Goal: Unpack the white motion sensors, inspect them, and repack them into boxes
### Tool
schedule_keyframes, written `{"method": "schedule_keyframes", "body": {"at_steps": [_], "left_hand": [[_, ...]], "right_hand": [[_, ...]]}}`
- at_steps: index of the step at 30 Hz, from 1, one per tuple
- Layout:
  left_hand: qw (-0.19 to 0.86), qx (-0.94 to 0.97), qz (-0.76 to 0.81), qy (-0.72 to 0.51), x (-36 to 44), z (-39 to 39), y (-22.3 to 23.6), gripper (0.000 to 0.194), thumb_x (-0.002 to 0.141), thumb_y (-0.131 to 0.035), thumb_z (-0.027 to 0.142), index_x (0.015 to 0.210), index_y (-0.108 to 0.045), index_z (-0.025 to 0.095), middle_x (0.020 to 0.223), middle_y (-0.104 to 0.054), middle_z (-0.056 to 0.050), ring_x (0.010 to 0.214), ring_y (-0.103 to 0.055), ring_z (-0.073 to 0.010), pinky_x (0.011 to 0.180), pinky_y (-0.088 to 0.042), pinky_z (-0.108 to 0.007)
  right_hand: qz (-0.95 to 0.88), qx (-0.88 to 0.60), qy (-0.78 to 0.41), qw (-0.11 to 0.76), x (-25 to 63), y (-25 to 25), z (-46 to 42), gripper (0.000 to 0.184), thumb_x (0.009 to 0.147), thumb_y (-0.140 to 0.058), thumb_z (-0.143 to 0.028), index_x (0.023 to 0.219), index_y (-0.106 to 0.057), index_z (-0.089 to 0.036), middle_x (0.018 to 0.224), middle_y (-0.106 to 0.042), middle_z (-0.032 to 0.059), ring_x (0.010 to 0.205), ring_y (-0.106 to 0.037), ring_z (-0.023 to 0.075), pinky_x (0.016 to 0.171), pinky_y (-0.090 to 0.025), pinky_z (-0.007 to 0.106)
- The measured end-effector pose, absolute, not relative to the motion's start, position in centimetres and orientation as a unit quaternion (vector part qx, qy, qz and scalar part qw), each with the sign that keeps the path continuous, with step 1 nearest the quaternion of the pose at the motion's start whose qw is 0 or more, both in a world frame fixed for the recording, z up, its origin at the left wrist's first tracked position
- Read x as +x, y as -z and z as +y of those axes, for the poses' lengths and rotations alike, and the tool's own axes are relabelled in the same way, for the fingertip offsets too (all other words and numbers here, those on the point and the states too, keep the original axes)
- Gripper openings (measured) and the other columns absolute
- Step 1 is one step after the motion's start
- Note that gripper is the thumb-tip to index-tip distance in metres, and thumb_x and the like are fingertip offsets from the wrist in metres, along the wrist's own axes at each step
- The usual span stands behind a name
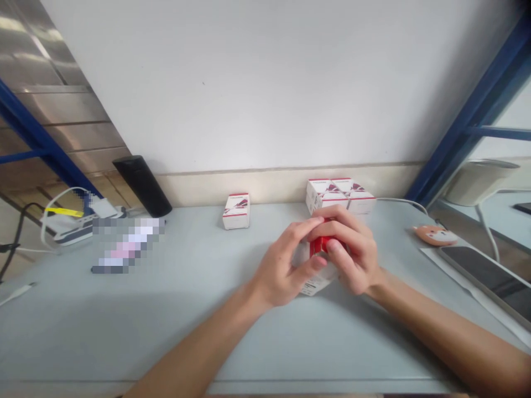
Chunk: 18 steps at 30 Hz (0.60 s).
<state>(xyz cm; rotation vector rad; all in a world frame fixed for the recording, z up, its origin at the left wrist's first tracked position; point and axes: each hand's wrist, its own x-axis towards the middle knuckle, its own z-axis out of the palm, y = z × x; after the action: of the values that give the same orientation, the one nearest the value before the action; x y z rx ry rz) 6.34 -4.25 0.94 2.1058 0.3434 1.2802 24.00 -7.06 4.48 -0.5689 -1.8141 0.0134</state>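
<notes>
**Left hand [282,267], right hand [350,251] clasp red-and-white box [321,245]**

Fingers [332,221] of both hands curl around the box, pressing on it near the middle of the pale surface [83,331]. A cluster of matching boxes [340,196] sits at the far edge just beyond; a lone matching box [236,211] stands to its left.
</notes>
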Motion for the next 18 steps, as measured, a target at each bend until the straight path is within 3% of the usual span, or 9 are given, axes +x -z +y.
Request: {"method": "schedule_keyframes", "body": {"at_steps": [4,11,18], "left_hand": [[0.31,0.8,0.133,-0.496,6.3,-4.1,-0.9,0.053,0.107,-0.057,0.046,0.157,-0.047,0.033,0.15,-0.061,-0.008,0.133,-0.063,-0.0282,0.113,-0.052,-0.043],[0.288,0.789,0.112,-0.53,5.4,-2.9,0.3,0.057,0.109,-0.051,0.046,0.162,-0.034,0.036,0.159,-0.054,-0.01,0.13,-0.065,-0.0274,0.111,-0.053,-0.046],[0.234,0.8,0.1,-0.544,6.1,-2.3,0.5,0.062,0.109,-0.052,0.051,0.163,-0.031,0.03,0.149,-0.06,-0.013,0.126,-0.066,-0.0259,0.107,-0.056,-0.043]], "right_hand": [[-0.785,-0.239,-0.025,0.572,24.2,-4.2,-6.9,0.03,0.105,-0.045,-0.023,0.107,-0.075,-0.024,0.109,-0.068,0.0104,0.085,-0.067,0.022,0.075,-0.058,0.041],[-0.814,-0.284,-0.067,0.502,23.2,-4.8,-7.2,0.034,0.109,-0.044,-0.027,0.123,-0.074,-0.029,0.129,-0.071,0.0079,0.121,-0.063,0.0271,0.104,-0.051,0.05],[-0.807,-0.297,-0.038,0.509,23.0,-5.0,-7.5,0.026,0.105,-0.044,-0.022,0.108,-0.069,-0.024,0.116,-0.068,0.0092,0.105,-0.062,0.0243,0.093,-0.052,0.046]]}}
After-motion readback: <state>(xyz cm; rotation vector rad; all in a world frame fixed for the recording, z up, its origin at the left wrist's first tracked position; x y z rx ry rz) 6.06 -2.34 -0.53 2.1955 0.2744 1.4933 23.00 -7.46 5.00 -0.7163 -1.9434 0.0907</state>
